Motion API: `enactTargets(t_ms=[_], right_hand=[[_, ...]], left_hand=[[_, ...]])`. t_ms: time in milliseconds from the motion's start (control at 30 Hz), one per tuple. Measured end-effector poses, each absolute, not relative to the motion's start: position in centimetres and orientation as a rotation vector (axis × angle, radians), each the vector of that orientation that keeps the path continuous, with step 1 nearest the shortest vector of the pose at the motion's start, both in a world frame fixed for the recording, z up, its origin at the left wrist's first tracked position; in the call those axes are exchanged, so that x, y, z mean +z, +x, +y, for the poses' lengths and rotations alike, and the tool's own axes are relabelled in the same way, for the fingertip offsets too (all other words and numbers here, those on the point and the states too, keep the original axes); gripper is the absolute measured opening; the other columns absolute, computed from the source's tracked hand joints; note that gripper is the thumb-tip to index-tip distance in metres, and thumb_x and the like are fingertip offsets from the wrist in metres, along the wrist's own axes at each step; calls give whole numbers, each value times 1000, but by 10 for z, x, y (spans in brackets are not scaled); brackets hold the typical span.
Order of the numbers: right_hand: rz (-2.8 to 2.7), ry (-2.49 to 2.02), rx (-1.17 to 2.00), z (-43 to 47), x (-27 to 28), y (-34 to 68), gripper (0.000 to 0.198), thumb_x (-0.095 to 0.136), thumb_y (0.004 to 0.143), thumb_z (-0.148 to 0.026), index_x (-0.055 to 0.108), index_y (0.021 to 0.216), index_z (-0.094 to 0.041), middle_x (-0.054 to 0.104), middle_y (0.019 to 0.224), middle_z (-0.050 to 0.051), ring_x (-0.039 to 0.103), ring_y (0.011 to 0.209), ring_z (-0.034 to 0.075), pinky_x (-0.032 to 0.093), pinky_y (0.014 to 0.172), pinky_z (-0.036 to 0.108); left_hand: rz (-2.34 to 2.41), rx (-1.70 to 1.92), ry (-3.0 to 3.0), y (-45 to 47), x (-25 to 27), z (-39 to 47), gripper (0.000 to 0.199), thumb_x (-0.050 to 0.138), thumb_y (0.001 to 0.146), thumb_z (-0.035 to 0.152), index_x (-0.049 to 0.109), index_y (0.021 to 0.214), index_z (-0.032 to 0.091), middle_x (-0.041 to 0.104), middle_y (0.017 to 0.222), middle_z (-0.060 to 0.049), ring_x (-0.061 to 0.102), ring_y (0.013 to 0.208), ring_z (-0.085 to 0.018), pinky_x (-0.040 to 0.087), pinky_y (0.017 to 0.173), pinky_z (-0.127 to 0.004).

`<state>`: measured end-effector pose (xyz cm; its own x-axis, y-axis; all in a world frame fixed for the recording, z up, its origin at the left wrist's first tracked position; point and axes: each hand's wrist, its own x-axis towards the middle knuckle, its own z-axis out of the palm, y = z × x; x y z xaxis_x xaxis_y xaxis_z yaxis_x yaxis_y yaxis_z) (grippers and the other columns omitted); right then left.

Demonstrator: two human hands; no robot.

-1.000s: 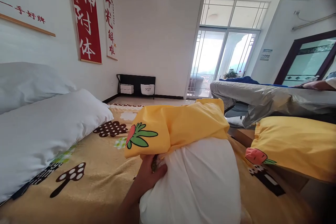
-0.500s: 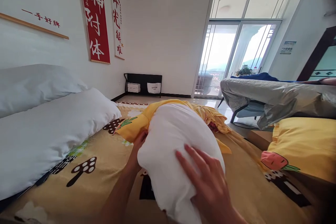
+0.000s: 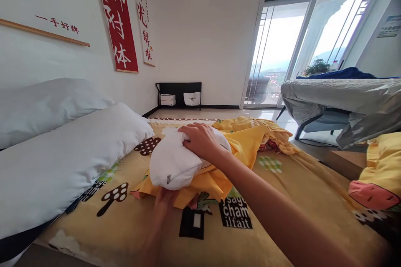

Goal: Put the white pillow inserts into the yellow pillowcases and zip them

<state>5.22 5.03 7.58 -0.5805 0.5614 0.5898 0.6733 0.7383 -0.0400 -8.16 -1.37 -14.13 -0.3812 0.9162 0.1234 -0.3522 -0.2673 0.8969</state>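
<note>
one white pillow is lying on a yellow cover atop a blanket, apparently not yet inside, the right hand clamping fingers together over it, the left hand reaching beneath, its fingers impossible to tell.

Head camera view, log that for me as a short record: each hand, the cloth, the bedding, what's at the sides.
Right hand: on top of a white pillow
Left hand: at that pillow's near edge, fingers hidden
Yellow cloth: rumpled, printed, partly under the white pillow
Blanket: tan, with mushroom and lettering prints
Left side: two more white pillows
Right edge: yellow pillow, cut off by the frame
</note>
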Motion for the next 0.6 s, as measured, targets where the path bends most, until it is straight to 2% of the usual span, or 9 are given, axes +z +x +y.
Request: enactTargets(t_ms=[100,200,233,267,300,367,467,533,600], right_hand=[[-2322,-871,-205,60,72,50,32,53,76,-17,68,103,-21,71,98,3,61,94,21,41,83,33],[-2307,-791,-156,64,67,54,33,55,75,-17,66,106,-21,71,100,2,59,95,20,41,88,34],[-2298,-750,-164,63,64,56,34,57,75,-17,66,107,-21,70,101,2,58,97,20,41,90,35],[-2277,-705,-193,62,61,60,35,58,75,-17,65,108,-21,70,103,2,57,98,20,41,92,35],[-2229,-663,-246,59,57,64,34,59,76,-18,64,110,-21,69,104,3,56,99,21,41,92,36],[-2017,-611,-373,53,41,77,29,60,79,-21,63,108,-19,65,103,7,54,98,21,43,90,38],[-1687,-622,-421,44,0,103,10,55,85,-20,61,93,-16,60,88,8,55,85,19,47,77,34],[-1878,-656,-404,45,-30,118,13,48,88,-15,60,84,-17,60,79,6,55,77,18,47,71,31],[-2179,-738,-457,50,-54,126,17,46,88,-14,62,81,-16,64,78,7,58,78,20,48,73,33]], left_hand=[[1312,2008,1000,-80,-145,-39,44,72,74,33,56,114,23,63,111,-9,63,103,-27,52,88,-43],[1679,2504,1631,-83,-125,-57,80,81,66,27,38,133,29,47,131,-13,50,120,-32,43,99,-53],[1774,2515,1937,-86,-112,-58,93,83,62,26,31,139,30,37,140,-14,40,129,-36,36,104,-57],[1854,2367,2237,-89,-97,-56,98,83,63,26,27,143,29,27,148,-16,29,136,-40,29,107,-60],[1913,2097,2493,-92,-81,-52,96,81,67,26,24,145,29,19,152,-18,22,139,-42,27,107,-61],[1863,1703,2848,-99,-50,-38,81,71,76,23,28,145,26,23,151,-20,28,137,-42,33,103,-55],[1757,1618,3017,-105,-20,-15,68,62,80,18,36,143,25,41,140,-20,44,125,-37,39,96,-49],[1664,1663,3062,-103,-13,-5,64,58,81,17,40,142,27,47,135,-17,48,119,-34,39,95,-47],[1556,1677,3110,-96,-9,0,61,55,83,14,44,141,29,51,134,-15,50,116,-31,39,93,-44]])
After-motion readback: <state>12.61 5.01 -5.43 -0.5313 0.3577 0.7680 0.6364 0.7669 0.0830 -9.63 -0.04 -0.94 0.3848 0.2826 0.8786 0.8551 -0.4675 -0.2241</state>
